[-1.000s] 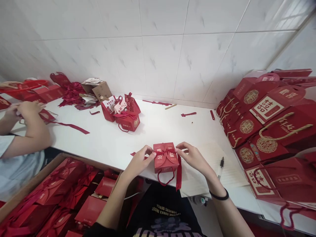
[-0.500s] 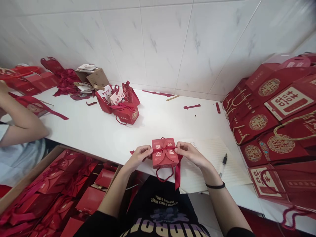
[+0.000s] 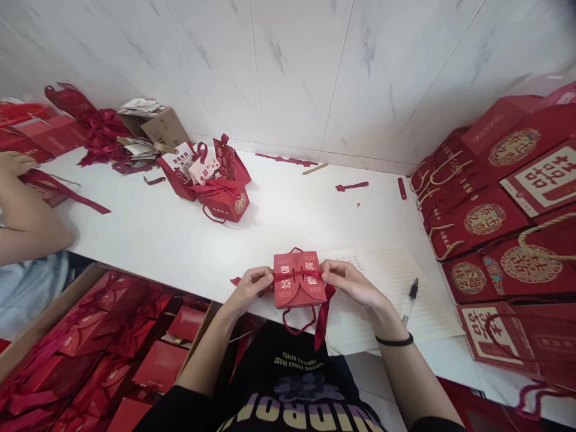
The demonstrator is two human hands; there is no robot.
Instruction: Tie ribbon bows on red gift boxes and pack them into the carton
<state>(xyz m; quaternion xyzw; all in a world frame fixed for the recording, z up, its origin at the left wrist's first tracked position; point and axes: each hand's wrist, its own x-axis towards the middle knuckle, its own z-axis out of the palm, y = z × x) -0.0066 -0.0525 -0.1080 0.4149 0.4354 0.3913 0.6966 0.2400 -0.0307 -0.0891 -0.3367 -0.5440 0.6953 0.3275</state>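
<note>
A small red gift box [image 3: 297, 294] with pale printed characters lies at the table's front edge, between my two hands. A red ribbon [image 3: 299, 274] runs across its closed top flaps. My left hand [image 3: 252, 287] pinches the ribbon at the box's left side, thumb and fingers together. On the other side, my right hand [image 3: 342, 277] pinches the ribbon at the right edge. One ribbon tail [image 3: 322, 324] hangs down below my right hand. A red cord handle [image 3: 299, 329] loops from the near side of the box.
Lined paper [image 3: 391, 288] and a pen [image 3: 410, 300] lie to the right. Red gift bags [image 3: 486, 222] are stacked beyond. Opened red boxes [image 3: 225, 198] stand at the back left. A carton [image 3: 76, 282] of red boxes sits below left. Another person's arm [image 3: 31, 216] rests at far left.
The ribbon across the box top now lies straighter and flatter between my hands. My view has shifted slightly. The other person's hand shows more at the left.
</note>
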